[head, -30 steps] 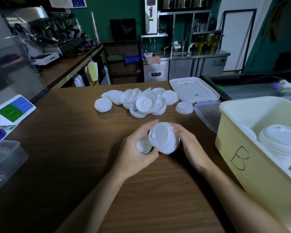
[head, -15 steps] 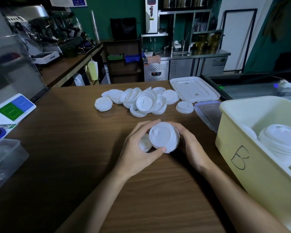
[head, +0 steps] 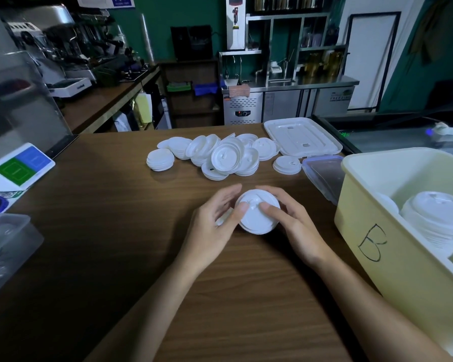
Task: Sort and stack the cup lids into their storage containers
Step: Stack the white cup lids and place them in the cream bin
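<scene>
A short stack of white cup lids [head: 256,216] lies flat on the brown table in front of me. My left hand [head: 212,226] cups its left side with the thumb pressed on the top lid, and a smaller lid [head: 223,220] peeks out under that palm. My right hand [head: 290,223] curls round the right side, thumb on top as well. A loose pile of white lids [head: 220,156] is spread further back. At the right stands a pale yellow bin marked B [head: 372,231] with stacked lids [head: 439,218] inside.
A white bin cover [head: 302,137] lies behind the pile, a single lid [head: 287,164] beside it. A clear container lid [head: 324,176] leans by the yellow bin. A clear plastic container [head: 3,246] sits at the left edge, near a green-and-blue card stand [head: 19,167].
The lid stack was tilted up between both hands; it now lies flat on the table with both thumbs on top. The small lid has slipped further under my left palm.
</scene>
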